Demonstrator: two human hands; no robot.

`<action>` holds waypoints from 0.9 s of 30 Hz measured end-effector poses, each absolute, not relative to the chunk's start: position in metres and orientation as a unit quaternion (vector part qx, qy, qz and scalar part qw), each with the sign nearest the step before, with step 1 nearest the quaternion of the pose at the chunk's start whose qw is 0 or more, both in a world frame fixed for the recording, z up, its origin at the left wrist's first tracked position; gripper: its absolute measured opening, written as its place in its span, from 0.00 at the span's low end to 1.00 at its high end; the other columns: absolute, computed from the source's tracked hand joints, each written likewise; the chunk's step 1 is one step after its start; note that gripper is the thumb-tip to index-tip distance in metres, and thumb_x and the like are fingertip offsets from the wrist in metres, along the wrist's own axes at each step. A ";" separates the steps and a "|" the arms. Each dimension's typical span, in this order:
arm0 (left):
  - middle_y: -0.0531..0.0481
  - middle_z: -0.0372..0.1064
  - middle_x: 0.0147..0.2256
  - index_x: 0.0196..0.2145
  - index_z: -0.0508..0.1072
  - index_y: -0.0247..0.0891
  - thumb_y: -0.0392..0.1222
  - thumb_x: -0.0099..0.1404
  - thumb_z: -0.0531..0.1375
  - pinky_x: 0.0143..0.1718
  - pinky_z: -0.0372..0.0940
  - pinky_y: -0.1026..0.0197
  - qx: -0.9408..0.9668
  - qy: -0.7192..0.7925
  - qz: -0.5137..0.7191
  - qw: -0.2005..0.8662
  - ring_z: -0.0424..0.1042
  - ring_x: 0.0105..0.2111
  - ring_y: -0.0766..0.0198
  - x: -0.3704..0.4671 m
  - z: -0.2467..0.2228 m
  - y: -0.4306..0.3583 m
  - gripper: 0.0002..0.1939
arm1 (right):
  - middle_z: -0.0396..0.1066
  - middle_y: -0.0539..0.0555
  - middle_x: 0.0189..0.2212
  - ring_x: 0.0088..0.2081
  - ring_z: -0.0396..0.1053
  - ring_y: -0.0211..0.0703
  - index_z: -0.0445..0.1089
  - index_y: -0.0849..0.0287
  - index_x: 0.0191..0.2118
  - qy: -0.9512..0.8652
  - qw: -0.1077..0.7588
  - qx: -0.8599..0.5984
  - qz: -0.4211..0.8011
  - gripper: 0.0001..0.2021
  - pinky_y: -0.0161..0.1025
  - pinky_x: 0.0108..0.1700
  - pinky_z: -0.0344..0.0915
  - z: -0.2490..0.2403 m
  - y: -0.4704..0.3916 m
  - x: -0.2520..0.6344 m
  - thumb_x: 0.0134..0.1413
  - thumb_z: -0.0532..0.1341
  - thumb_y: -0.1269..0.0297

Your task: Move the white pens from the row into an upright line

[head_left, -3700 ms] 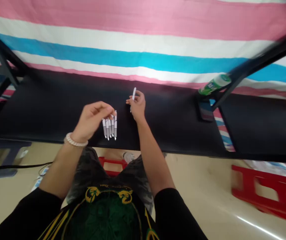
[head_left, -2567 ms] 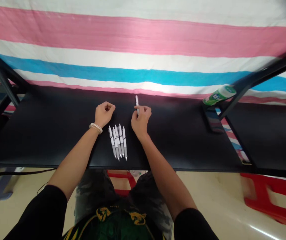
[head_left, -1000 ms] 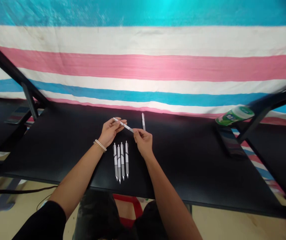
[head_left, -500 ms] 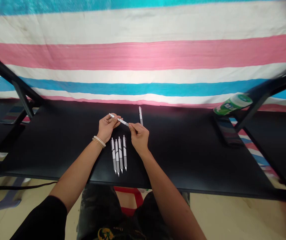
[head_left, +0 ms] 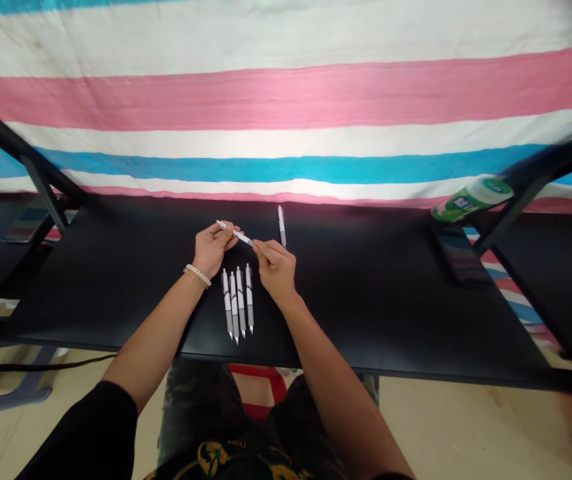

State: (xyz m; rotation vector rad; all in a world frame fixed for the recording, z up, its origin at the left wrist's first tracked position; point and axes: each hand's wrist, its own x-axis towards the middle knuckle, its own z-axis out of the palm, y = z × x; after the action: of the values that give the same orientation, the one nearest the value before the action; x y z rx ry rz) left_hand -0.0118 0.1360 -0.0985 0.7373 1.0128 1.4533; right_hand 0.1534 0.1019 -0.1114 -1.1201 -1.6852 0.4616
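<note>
Between my two hands is a white click pen (head_left: 243,237), tilted down to the right above the table. My left hand (head_left: 212,249) pinches its upper, clip end. The fingers of my right hand (head_left: 276,268) close round its lower grey end and hide the tip. Several like pens (head_left: 233,303), white with grey grips and silver tips, lie side by side just in front of my hands, tips toward me. One more white pen (head_left: 281,225) lies beyond my right hand, its near end close to my fingers.
The black table (head_left: 391,313) spans the view, with a striped sheet (head_left: 286,100) hanging behind it. A green and white canister (head_left: 471,199) stands at the back right by a black metal frame (head_left: 531,173). Below the left front edge runs a black cable (head_left: 56,367).
Both hands stay on the same pen, and my right hand has shifted slightly left along with it. The view has tilted a little; the pens on the table keep their places.
</note>
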 end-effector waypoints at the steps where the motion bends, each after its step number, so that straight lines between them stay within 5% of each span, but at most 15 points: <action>1: 0.44 0.79 0.37 0.35 0.76 0.35 0.46 0.55 0.74 0.39 0.73 0.64 0.313 0.434 0.620 0.574 0.80 0.38 0.62 -0.012 -0.098 0.136 0.16 | 0.74 0.55 0.34 0.31 0.70 0.39 0.79 0.57 0.48 -0.704 0.509 -0.460 0.184 0.16 0.38 0.36 0.68 -0.112 0.102 0.154 0.69 0.55 0.60; 15: 0.51 0.74 0.26 0.29 0.74 0.34 0.49 0.54 0.74 0.31 0.72 0.66 0.271 0.448 0.645 0.557 0.77 0.27 0.66 -0.011 -0.093 0.139 0.18 | 0.75 0.56 0.37 0.34 0.71 0.40 0.78 0.54 0.49 -0.714 0.506 -0.443 0.195 0.14 0.39 0.40 0.70 -0.104 0.092 0.150 0.69 0.55 0.60; 19: 0.44 0.79 0.34 0.35 0.77 0.34 0.51 0.60 0.71 0.43 0.74 0.59 0.295 0.408 0.625 0.597 0.80 0.37 0.60 -0.013 -0.092 0.138 0.16 | 0.74 0.56 0.38 0.33 0.71 0.40 0.78 0.56 0.48 -0.679 0.519 -0.478 0.202 0.14 0.39 0.39 0.70 -0.105 0.095 0.150 0.68 0.57 0.58; 22: 0.42 0.79 0.40 0.39 0.78 0.35 0.49 0.60 0.71 0.51 0.72 0.54 0.322 0.382 0.622 0.602 0.80 0.43 0.58 -0.013 -0.095 0.138 0.16 | 0.75 0.56 0.37 0.34 0.71 0.41 0.76 0.56 0.49 -0.664 0.496 -0.493 0.263 0.16 0.39 0.39 0.70 -0.105 0.099 0.149 0.67 0.57 0.54; 27: 0.44 0.79 0.41 0.41 0.78 0.37 0.49 0.59 0.72 0.44 0.74 0.58 0.331 0.386 0.637 0.580 0.80 0.40 0.60 -0.014 -0.099 0.138 0.17 | 0.73 0.51 0.27 0.21 0.64 0.34 0.75 0.59 0.45 -0.612 0.462 -0.456 0.452 0.22 0.34 0.27 0.62 -0.103 0.102 0.149 0.68 0.52 0.47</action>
State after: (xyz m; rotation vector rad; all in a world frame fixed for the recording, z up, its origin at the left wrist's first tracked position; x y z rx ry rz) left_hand -0.0141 0.1383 -0.0993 0.7746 0.9022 1.4887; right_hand 0.1494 0.1020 -0.1033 -1.1217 -1.5059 1.1115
